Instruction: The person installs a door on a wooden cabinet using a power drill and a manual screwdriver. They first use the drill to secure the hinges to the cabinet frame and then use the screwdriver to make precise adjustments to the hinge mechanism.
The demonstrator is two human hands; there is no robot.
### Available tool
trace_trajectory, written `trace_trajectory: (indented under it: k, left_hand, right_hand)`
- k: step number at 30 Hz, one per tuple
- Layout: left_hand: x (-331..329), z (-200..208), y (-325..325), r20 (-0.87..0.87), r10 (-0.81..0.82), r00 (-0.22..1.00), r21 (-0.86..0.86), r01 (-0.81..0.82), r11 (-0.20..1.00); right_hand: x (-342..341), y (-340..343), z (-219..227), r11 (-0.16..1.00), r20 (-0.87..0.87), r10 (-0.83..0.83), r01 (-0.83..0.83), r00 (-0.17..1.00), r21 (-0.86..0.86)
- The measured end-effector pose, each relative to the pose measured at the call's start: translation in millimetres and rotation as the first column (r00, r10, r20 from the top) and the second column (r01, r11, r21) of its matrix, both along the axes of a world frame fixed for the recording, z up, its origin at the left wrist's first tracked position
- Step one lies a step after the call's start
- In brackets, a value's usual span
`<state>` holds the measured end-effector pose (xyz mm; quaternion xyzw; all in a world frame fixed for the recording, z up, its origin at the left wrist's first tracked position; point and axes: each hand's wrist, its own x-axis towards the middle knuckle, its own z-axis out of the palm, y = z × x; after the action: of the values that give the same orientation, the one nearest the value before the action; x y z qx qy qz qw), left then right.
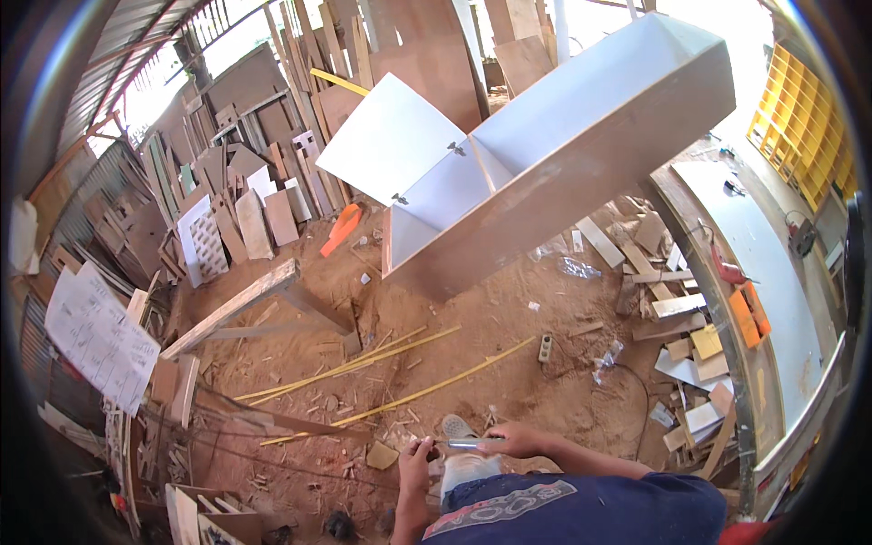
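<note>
In front of my body, a slim silvery object point(465, 443) lies lengthwise between my hands; its exact kind is too small to make out. My right hand point(520, 440) is closed round its right end. At its left end my left hand point(417, 461) is closed, fingers pinched together, though whether they grip the same object or something small beside it is hard to see. Beyond my hands, a long cabinet box point(581, 173) with a white inside and brown outer side stands tilted across the view. Its white hinged door point(386, 141) hangs open.
Yellow strips point(400, 404) and a power socket block point(545, 349) lie on the dirt floor. At left is a wooden trestle point(238, 309). A workbench point(749, 245) on the right bears a red-handled tool point(724, 263); wood offcuts point(695, 345) are heaped beside it.
</note>
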<state>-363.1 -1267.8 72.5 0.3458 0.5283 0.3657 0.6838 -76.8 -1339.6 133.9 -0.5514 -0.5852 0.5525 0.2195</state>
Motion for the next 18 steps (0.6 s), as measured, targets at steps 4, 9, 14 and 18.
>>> trace_trajectory:
  k: [4, 9, 14, 18]
  left_hand:
    - [37, -9, 107, 0.081, -0.082, 0.993, 0.005, 0.082, 0.997]
    - [79, 33, 273, 0.000, -0.227, 0.974, 0.092, 0.226, 0.970]
    - [111, 48, 414, 0.009, -0.307, 0.952, 0.156, 0.302, 0.941]
    - [141, 44, 503, 0.011, -0.329, 0.944, 0.148, 0.324, 0.934]
  right_hand:
    - [16, 92, -10, 0.998, 0.015, -0.022, 0.023, 1.000, -0.060]
    - [26, 204, 14, 0.914, -0.195, -0.378, 0.331, 0.905, -0.234]
    - [43, 316, 21, 0.843, -0.315, -0.529, 0.445, 0.788, -0.302]
    - [64, 404, 7, 0.801, -0.379, -0.598, 0.523, 0.706, -0.291]
